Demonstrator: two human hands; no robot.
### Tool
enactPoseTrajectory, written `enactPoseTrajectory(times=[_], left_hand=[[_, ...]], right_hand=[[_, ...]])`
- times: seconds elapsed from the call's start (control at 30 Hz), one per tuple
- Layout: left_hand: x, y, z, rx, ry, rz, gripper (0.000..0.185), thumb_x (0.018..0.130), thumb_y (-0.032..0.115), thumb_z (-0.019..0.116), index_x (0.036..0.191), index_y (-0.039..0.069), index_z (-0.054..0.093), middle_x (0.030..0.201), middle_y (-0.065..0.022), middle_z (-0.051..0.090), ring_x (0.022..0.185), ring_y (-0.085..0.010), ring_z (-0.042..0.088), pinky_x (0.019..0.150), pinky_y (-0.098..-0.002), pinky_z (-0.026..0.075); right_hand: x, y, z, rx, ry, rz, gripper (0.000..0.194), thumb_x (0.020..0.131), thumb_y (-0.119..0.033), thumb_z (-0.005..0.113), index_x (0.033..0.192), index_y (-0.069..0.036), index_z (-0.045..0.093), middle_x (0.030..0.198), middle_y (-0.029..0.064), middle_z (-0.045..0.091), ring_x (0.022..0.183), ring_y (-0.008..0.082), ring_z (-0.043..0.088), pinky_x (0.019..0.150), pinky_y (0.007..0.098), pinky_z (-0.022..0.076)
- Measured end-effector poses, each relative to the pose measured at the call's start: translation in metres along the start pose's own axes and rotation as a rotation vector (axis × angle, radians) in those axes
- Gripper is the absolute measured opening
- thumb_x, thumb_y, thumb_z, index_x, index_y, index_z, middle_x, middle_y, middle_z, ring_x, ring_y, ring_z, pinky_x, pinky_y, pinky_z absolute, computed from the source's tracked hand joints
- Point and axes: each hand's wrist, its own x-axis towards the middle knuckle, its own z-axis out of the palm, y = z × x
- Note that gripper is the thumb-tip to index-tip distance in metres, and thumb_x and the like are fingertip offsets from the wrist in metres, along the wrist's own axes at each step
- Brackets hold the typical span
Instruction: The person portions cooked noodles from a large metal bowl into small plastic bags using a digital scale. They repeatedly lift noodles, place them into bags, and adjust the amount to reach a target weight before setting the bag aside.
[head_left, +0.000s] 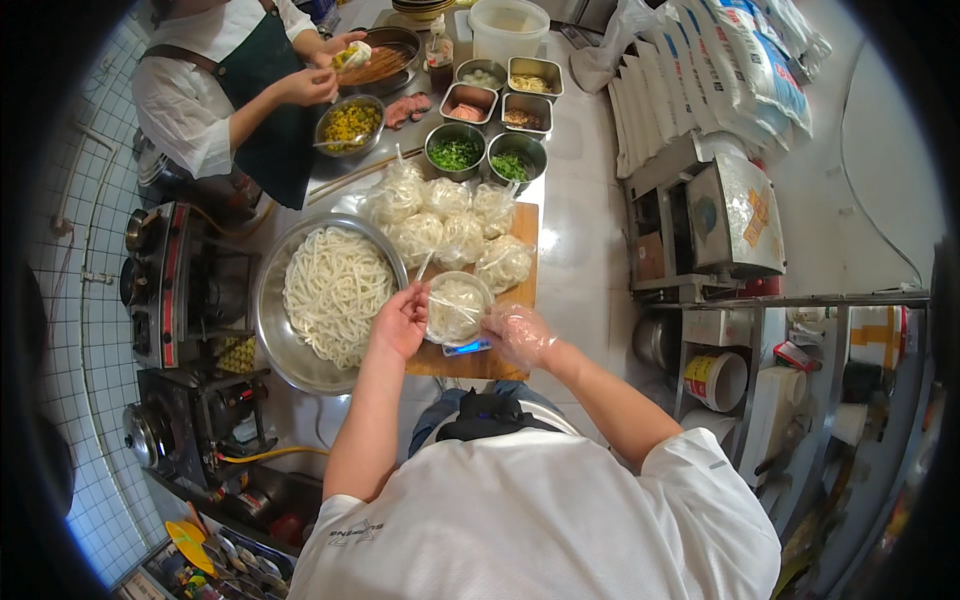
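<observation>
My left hand (401, 322) is bare, its curled fingertips pinching plastic at the left side of a small round bowl (486, 288). In that bowl lies a clear plastic bag of noodles (456, 311), with twisted plastic strips across its top. My right hand (519, 331) wears a clear plastic glove and touches the bowl's right side; its curled fingers hide whether they grip anything. Under the bowl, a kitchen scale (466, 348) shows a lit blue display. Left of my left hand stands a large steel basin (271, 330) holding thick white noodles (337, 296).
Several bagged noodle portions (442, 225) crowd the wooden board (525, 225) beyond the bowl. Steel containers of chopped greens (454, 153) and other ingredients stand farther back. At the far left a co-worker's hands (311, 82) hold filled dough above a bowl of yellow filling (351, 126).
</observation>
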Motion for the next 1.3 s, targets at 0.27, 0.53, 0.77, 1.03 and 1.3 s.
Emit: enactPoseTrajectory(times=[0.27,0.53,0.77,1.03,1.3], left_hand=[[0.012,0.000,-0.002,-0.074,-0.130,0.157,0.024,0.106,0.012,0.062,0.125,-0.002,0.063,0.140,-0.0240,0.065,0.115,-0.0254,0.069,0.092,-0.0281,0.058],[-0.039,-0.033,0.004,0.455,-0.221,0.551,0.014,0.104,0.012,0.066,0.113,0.000,0.067,0.116,-0.0113,0.073,0.099,-0.0189,0.071,0.083,-0.0286,0.056],[-0.086,-0.018,0.033,1.362,-0.436,0.966,0.009,0.095,0.007,0.071,0.097,-0.001,0.067,0.090,-0.0115,0.065,0.093,-0.0229,0.071,0.081,-0.0329,0.055],[-0.059,-0.040,0.016,1.432,-0.303,1.169,0.016,0.089,-0.001,0.067,0.103,0.001,0.074,0.112,-0.0136,0.066,0.100,-0.0318,0.069,0.082,-0.0375,0.056],[0.005,-0.017,-0.029,0.347,-0.260,0.056,0.008,0.094,0.007,0.063,0.095,0.000,0.066,0.091,-0.0072,0.064,0.072,-0.0139,0.060,0.057,-0.0243,0.044]], right_hand=[[-0.014,-0.001,0.009,-0.001,-0.142,0.031,0.008,0.096,-0.012,0.066,0.099,-0.005,0.069,0.099,0.0177,0.069,0.098,0.0406,0.067,0.084,0.0512,0.0535],[-0.007,-0.004,0.006,1.260,-0.030,0.594,0.022,0.105,-0.012,0.059,0.120,-0.003,0.072,0.092,0.0065,0.071,0.081,0.0185,0.066,0.075,0.0323,0.0552],[0.025,-0.031,0.015,1.389,-0.008,0.552,0.009,0.106,-0.008,0.061,0.112,-0.004,0.067,0.084,0.0036,0.068,0.073,0.0122,0.065,0.066,0.0257,0.0534],[0.015,-0.023,0.006,1.201,-0.101,0.480,0.006,0.103,-0.011,0.065,0.106,-0.007,0.066,0.088,0.0053,0.069,0.077,0.0123,0.065,0.067,0.0281,0.0523],[-0.007,0.001,0.000,0.071,0.091,0.166,0.017,0.086,-0.008,0.067,0.103,-0.006,0.067,0.112,0.0131,0.065,0.090,0.0314,0.069,0.078,0.0440,0.0558]])
